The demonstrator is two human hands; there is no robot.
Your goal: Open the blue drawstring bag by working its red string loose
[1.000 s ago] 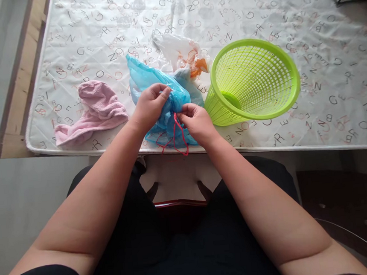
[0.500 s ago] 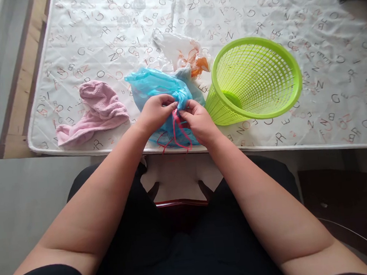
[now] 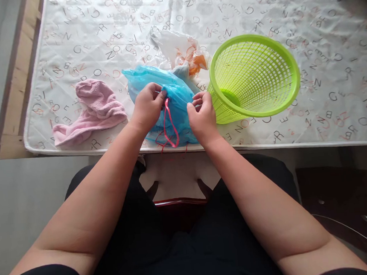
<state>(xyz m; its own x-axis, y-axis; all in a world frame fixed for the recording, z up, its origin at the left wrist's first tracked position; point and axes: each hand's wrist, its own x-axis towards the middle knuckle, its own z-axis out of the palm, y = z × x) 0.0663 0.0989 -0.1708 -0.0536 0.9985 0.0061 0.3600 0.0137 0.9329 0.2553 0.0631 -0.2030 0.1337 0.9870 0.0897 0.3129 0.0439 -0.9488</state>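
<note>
A thin blue plastic bag lies bunched at the near edge of the mattress, a pink drawstring looping down its front. Thumb and fingers of my left hand pinch the bag's upper part, right where the drawstring comes out. My right hand is at the bag's right side, its fingers loosely curled and thumb apart from them, with nothing visible between. Just right of that hand, a lime-green mesh basket leans with its wide mouth tilted toward me; its inside is bare.
A pink cloth lies crumpled to the left. Behind the blue bag rests a clear plastic bag with orange print. The letter-patterned mattress ends in a white piped edge before my knees. A dark cabinet stands lower right.
My hands have moved apart: the left a little to the left with the bag, the right away from the gathered part. The bunched blue plastic has spread out, and the drawstring loop hangs longer.
</note>
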